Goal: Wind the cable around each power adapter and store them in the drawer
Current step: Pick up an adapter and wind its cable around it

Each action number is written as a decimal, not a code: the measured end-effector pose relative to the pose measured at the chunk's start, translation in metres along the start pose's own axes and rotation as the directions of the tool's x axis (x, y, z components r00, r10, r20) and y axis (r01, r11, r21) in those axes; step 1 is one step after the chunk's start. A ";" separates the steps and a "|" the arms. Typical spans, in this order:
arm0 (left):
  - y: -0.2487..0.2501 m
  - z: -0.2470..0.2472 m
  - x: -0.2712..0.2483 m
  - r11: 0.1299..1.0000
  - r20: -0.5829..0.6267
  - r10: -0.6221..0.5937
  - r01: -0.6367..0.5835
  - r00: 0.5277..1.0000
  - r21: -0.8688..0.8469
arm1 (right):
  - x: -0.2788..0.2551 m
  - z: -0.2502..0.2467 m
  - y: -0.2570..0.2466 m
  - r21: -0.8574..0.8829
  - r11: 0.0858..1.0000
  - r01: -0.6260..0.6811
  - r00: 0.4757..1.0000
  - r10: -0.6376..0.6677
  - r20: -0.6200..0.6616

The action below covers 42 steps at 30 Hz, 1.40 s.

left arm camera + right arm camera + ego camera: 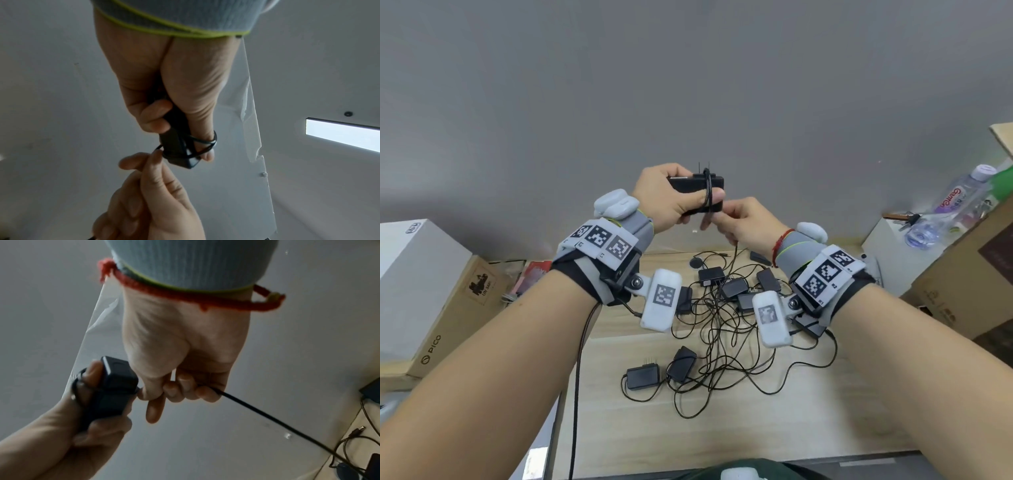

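Note:
My left hand (681, 205) grips a black power adapter (688, 185) raised above the table, prongs pointing up. A few turns of its thin black cable (708, 192) loop around the adapter body and over my left thumb. My right hand (736, 219) sits just right of and below the adapter and pinches the cable. In the left wrist view the loops (205, 142) cross the adapter (176, 151) and the thumb. In the right wrist view the cable (267, 421) runs taut from my right hand (180, 389) down toward the table. No drawer is in view.
Several more black adapters with tangled cables (722, 308) lie on the wooden table (825, 411); two adapters (643, 377) lie nearer me. Cardboard and white boxes (421, 274) stand at the left, and more boxes with a plastic bottle (955, 205) at the right.

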<state>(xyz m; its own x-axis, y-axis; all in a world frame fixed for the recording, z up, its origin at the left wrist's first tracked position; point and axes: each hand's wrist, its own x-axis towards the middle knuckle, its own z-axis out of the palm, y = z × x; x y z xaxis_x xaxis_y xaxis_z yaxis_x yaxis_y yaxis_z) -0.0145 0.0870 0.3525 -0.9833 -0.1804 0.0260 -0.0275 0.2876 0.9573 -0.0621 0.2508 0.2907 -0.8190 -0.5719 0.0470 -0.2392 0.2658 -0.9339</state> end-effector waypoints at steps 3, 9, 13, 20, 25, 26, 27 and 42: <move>-0.004 -0.005 0.008 1.000 -0.095 -0.015 0.016 0.995 0.013 | -0.006 0.007 -0.011 -0.154 0.985 0.076 0.991 -0.056 0.125; -0.018 -0.024 0.013 0.957 -0.162 -0.048 0.091 0.986 0.274 | -0.008 0.000 -0.037 -0.195 0.973 0.121 0.992 -0.114 0.049; -0.021 -0.023 0.005 0.908 -0.122 -0.032 0.080 0.992 0.410 | -0.001 -0.013 -0.046 -0.205 0.969 0.141 0.989 -0.146 -0.009; -0.011 -0.016 -0.004 0.886 0.021 -0.003 -0.007 1.000 0.463 | 0.009 -0.025 -0.048 -0.164 0.977 0.138 0.977 -0.162 -0.141; -0.004 -0.013 -0.010 0.915 0.137 0.011 -0.066 0.990 0.399 | 0.010 -0.029 -0.045 -0.090 0.984 0.155 0.973 -0.168 -0.158; -0.003 -0.012 -0.011 0.935 0.164 0.012 -0.069 0.986 0.348 | 0.009 -0.028 -0.044 -0.070 0.986 0.149 0.975 -0.158 -0.156; -0.002 -0.012 -0.011 0.952 0.189 0.015 -0.071 0.982 0.297 | 0.009 -0.028 -0.043 -0.058 0.988 0.141 0.977 -0.148 -0.153; 0.003 -0.010 0.001 0.999 -0.088 -0.001 -0.002 0.996 -0.042 | 0.000 0.005 -0.016 -0.245 0.966 0.080 0.997 -0.074 0.032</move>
<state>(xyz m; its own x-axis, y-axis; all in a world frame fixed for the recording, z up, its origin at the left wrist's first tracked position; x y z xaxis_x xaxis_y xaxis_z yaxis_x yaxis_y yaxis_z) -0.0132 0.0779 0.3581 -0.9637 -0.2623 0.0499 -0.0174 0.2482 0.9686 -0.0553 0.2427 0.3033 -0.7819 -0.6146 0.1045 -0.4239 0.4012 -0.8120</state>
